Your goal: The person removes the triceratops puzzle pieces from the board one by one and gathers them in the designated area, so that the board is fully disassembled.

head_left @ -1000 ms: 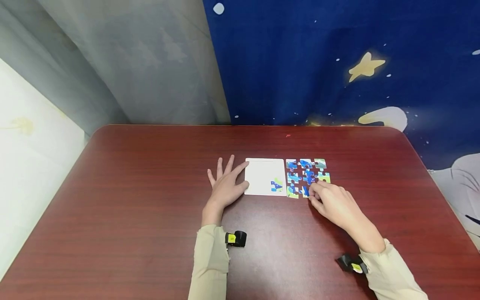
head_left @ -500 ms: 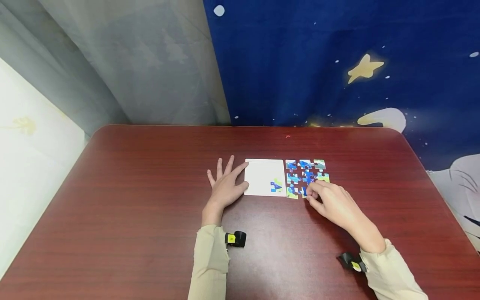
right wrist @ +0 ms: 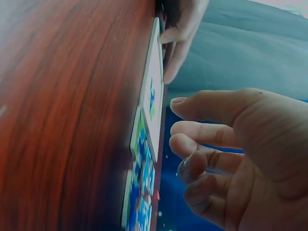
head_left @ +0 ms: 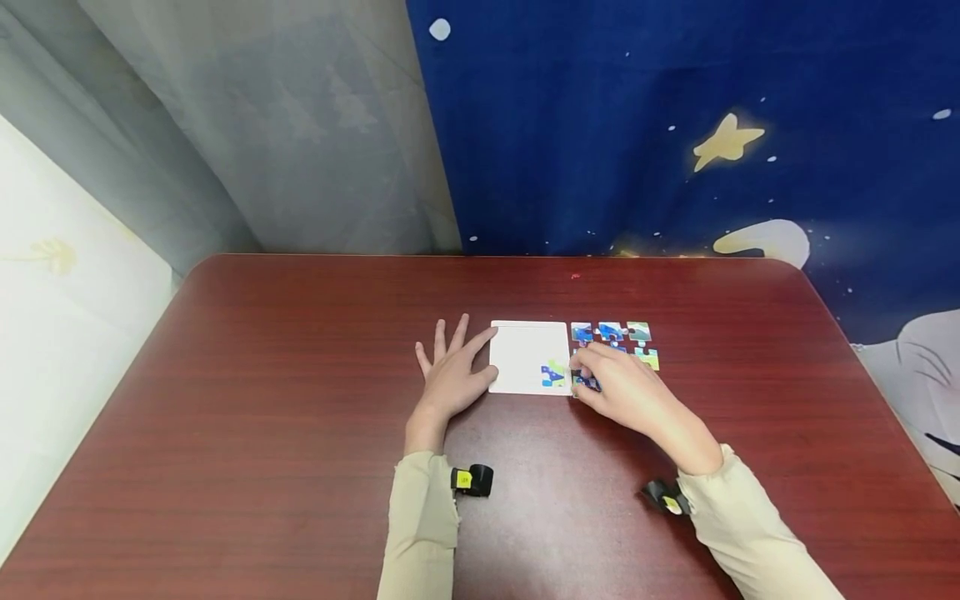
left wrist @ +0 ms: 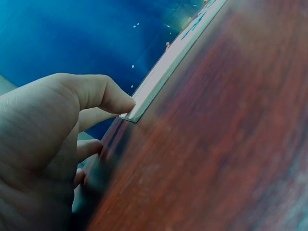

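Observation:
A white square puzzle board (head_left: pixel 517 350) lies on the table, with one blue and green puzzle piece (head_left: pixel 553 373) in its lower right corner. My left hand (head_left: pixel 452 379) rests at the board's left edge, fingers spread. Its thumb tip touches the board's near corner in the left wrist view, the thumb (left wrist: pixel 113 96) seen from the side. Right of the board lie several jigsaw pieces (head_left: pixel 611 331) in rows. My right hand (head_left: pixel 626 387) hovers over the lower ones and hides some. In the right wrist view that hand (right wrist: pixel 231 149) has loosely bent fingers, with nothing between thumb and index.
The dark red wooden table (head_left: pixel 262 400) extends around the board. A small red scrap (head_left: pixel 575 276) lies near its back edge. A grey curtain (head_left: pixel 315 125) and a blue starry curtain (head_left: pixel 562 125) hang behind. A black wrist strap (head_left: pixel 474 480) sits at the left sleeve.
My right hand has moved left, from the lower middle pieces to the ones beside the board. The left hand stays where it was.

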